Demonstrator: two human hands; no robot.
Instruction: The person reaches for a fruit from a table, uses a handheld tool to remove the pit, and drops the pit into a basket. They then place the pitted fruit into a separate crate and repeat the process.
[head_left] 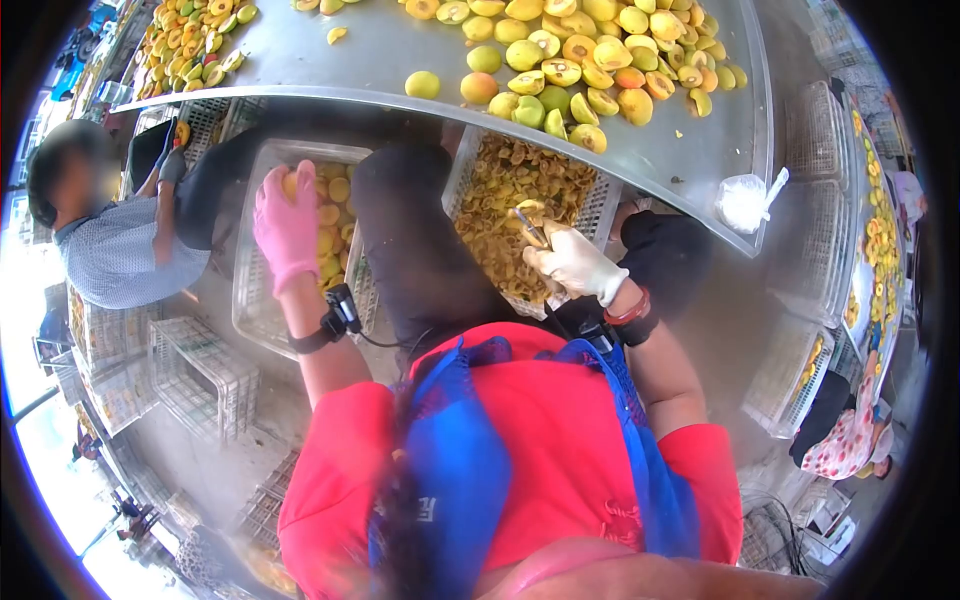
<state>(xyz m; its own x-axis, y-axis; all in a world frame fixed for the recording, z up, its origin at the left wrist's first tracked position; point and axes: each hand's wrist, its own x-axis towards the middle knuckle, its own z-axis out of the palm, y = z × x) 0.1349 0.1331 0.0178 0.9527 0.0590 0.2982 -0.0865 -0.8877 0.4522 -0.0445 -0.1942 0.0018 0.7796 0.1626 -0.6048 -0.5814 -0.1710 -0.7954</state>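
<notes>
My left hand (283, 225), in a pink glove, is over a white plastic crate (247, 290) of yellow-orange fruit halves. Its fingers curl around an apricot-like fruit half (292, 183), mostly hidden by the glove. My right hand (572, 262), in a white glove, grips a small pitting knife (532, 232) with a dark shaft and a metal tip. A yellow scrap of fruit (530, 207) shows by that tip. Below the right hand, a second crate (607, 200) holds brownish-yellow fruit scraps (510, 185).
A metal table (350, 65) spans the front, bearing a pile of whole and halved fruit (590, 60). On its right corner lies a tied clear plastic bag (742, 203). A co-worker (130, 235) sits at left, near an upturned crate (205, 375). Stacked crates (808, 250) stand at right.
</notes>
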